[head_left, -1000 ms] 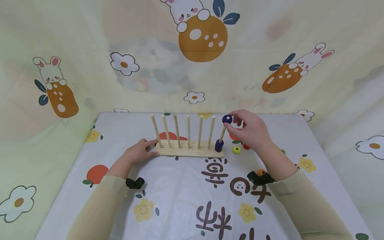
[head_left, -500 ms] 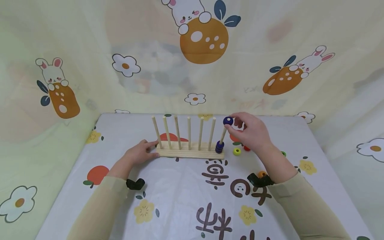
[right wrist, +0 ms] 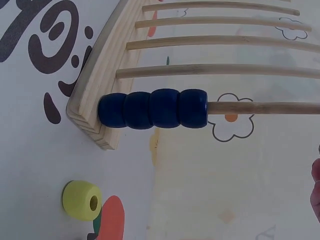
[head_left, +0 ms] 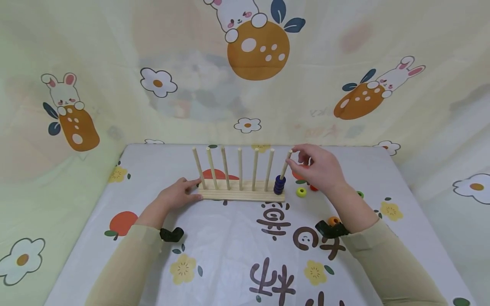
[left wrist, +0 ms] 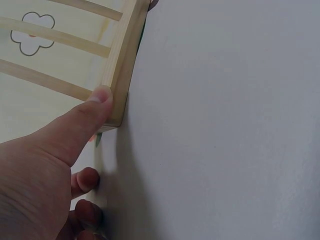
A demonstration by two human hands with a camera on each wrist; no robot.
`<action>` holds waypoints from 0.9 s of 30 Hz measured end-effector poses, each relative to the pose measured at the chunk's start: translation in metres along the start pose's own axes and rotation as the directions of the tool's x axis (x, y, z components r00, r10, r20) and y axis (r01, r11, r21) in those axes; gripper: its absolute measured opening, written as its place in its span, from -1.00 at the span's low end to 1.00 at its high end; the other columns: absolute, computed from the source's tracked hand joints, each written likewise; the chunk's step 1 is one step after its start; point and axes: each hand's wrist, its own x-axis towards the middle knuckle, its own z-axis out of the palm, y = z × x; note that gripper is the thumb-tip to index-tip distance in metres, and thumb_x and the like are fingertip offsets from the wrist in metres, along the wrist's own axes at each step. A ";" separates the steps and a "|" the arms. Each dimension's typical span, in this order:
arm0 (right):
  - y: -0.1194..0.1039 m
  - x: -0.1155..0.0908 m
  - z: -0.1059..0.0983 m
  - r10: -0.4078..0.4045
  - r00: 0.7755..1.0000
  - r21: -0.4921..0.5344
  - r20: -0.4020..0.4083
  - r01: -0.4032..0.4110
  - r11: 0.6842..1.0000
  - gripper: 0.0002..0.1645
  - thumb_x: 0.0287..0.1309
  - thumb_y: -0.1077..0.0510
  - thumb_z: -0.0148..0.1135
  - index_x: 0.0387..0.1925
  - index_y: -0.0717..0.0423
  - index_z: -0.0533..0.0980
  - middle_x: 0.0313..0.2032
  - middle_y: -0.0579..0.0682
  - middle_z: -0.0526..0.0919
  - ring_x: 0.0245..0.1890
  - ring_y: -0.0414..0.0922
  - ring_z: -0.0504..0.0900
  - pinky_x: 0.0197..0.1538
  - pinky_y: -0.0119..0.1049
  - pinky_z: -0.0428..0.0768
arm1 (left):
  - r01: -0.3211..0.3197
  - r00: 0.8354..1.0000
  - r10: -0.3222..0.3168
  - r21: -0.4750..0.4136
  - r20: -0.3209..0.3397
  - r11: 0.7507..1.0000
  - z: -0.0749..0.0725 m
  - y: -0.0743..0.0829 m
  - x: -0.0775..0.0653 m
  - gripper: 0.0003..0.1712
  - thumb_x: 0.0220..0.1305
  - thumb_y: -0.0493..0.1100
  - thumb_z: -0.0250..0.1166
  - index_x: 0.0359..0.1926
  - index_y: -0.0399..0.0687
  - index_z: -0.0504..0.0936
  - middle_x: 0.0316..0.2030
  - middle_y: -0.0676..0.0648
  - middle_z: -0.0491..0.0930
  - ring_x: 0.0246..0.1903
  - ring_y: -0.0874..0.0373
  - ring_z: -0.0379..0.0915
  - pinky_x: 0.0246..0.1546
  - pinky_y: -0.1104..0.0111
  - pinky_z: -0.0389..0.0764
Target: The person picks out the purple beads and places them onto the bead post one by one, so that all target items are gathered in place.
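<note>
A wooden peg rack (head_left: 242,195) with a row of upright pegs stands on the table. At its left end my left hand (head_left: 177,194) grips the base, the thumb (left wrist: 102,95) on the base's edge in the left wrist view and the index finger at the back. Several dark blue beads (right wrist: 152,109) sit stacked at the bottom of the rightmost peg (head_left: 286,163). My right hand (head_left: 319,168) is at that peg's top, thumb and index finger parted beside it, no bead between them. In the right wrist view only bits of its fingertips (right wrist: 316,190) show.
Right of the rack lie a yellow-green bead (head_left: 301,192) and a red bead (head_left: 314,187), partly behind the right hand. An orange bead (head_left: 334,221) lies by the right wrist's black camera (head_left: 331,229), a green bead (head_left: 360,194) beyond the forearm. A patterned cloth (head_left: 229,255) covers the table.
The blue bead my right hand held at the peg's top has been let go and slid down onto the stack. Both hands have stayed about where they were.
</note>
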 end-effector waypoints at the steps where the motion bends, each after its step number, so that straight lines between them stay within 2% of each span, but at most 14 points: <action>1: 0.001 0.000 0.000 -0.008 1.000 -0.001 -0.003 0.008 1.000 -0.65 0.18 0.00 0.39 -0.07 0.11 0.62 -0.43 -0.02 0.57 -0.42 -0.11 0.49 -0.33 -0.19 0.45 | -0.002 1.000 0.002 0.002 -0.002 1.000 0.000 -0.001 0.000 -0.14 0.23 0.28 0.33 0.49 0.38 0.23 -0.05 -0.10 0.35 -0.12 0.00 0.33 -0.15 0.15 0.39; 5: 0.003 -0.001 0.000 -0.016 1.000 0.000 0.010 0.016 1.000 -0.67 0.18 0.02 0.39 -0.09 0.11 0.62 -0.46 -0.05 0.56 -0.44 -0.11 0.48 -0.35 -0.19 0.44 | -0.003 1.000 0.004 0.004 -0.008 1.000 0.001 -0.003 0.001 -0.14 0.22 0.29 0.33 0.49 0.37 0.24 -0.05 -0.11 0.36 -0.13 0.00 0.33 -0.16 0.15 0.40; 15: 0.021 -0.009 -0.007 0.081 0.992 -0.053 0.101 -0.076 0.996 -0.61 0.23 -0.08 0.32 -0.04 0.07 0.61 -0.41 -0.05 0.54 -0.38 -0.08 0.46 -0.32 -0.17 0.42 | 0.002 1.000 -0.002 0.003 -0.002 1.000 0.000 -0.001 -0.001 -0.15 0.23 0.28 0.33 0.49 0.37 0.24 -0.07 -0.11 0.35 -0.14 0.00 0.33 -0.18 0.16 0.38; 21: 0.034 -0.016 -0.013 0.157 0.968 -0.113 0.194 -0.136 0.984 -0.52 0.28 -0.16 0.24 0.04 0.07 0.59 -0.34 -0.02 0.54 -0.34 -0.06 0.44 -0.31 -0.16 0.40 | 0.018 1.000 -0.018 -0.001 0.003 1.000 -0.001 0.001 -0.002 -0.15 0.23 0.28 0.33 0.49 0.38 0.24 -0.04 -0.11 0.36 -0.11 -0.01 0.33 -0.12 0.12 0.40; 27: 0.048 -0.025 -0.020 0.198 0.951 -0.163 0.238 -0.162 0.973 -0.45 0.29 -0.21 0.20 0.08 0.09 0.57 -0.32 0.01 0.54 -0.32 -0.03 0.44 -0.33 -0.16 0.39 | 0.010 1.000 -0.010 -0.020 0.001 1.000 0.000 0.001 -0.001 -0.15 0.23 0.27 0.33 0.49 0.37 0.24 0.00 -0.13 0.36 -0.09 -0.03 0.34 -0.06 0.07 0.42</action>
